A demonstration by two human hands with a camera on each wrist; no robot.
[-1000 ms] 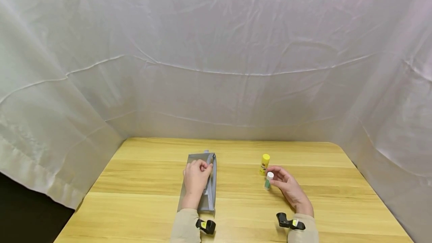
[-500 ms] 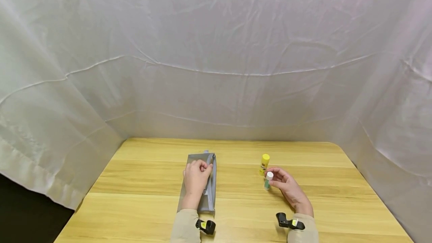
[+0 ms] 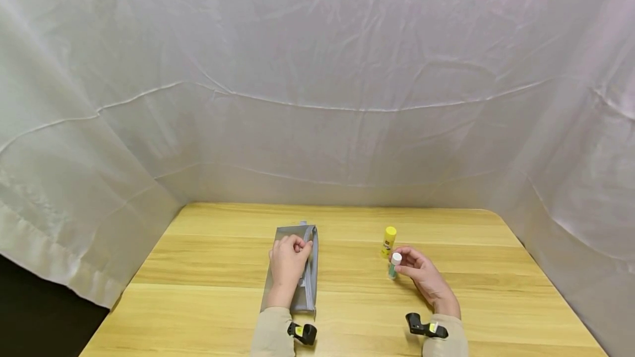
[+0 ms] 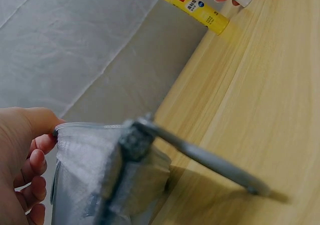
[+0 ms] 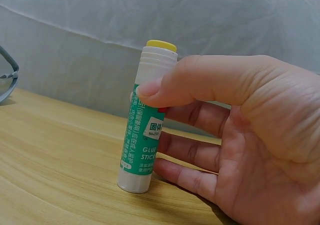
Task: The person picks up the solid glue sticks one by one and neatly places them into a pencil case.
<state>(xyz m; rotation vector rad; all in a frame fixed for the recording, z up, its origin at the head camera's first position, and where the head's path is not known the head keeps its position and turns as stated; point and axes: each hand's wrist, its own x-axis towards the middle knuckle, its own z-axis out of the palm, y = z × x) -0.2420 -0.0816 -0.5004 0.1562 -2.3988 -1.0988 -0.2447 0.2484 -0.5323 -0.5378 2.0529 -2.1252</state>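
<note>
A grey zip pouch (image 3: 303,303) lies lengthwise on the table, left of centre. My left hand (image 3: 289,258) pinches its edge near the zip between thumb and forefinger; the left wrist view shows the pouch's upper edge (image 4: 82,127) raised there. To the right, my right hand (image 3: 426,277) holds a green and white glue stick (image 5: 142,140) between thumb and fingers. It is nearly upright, its base at the tabletop; whether it bears on the wood I cannot tell. Just behind it stands a yellow glue stick (image 3: 389,241), whose top peeks over the green one in the right wrist view.
The wooden table (image 3: 347,291) has light curtains (image 3: 347,142) round its back and sides. A stretch of bare wood lies between pouch and glue sticks. Black camera mounts (image 3: 302,333) sit on both sleeves.
</note>
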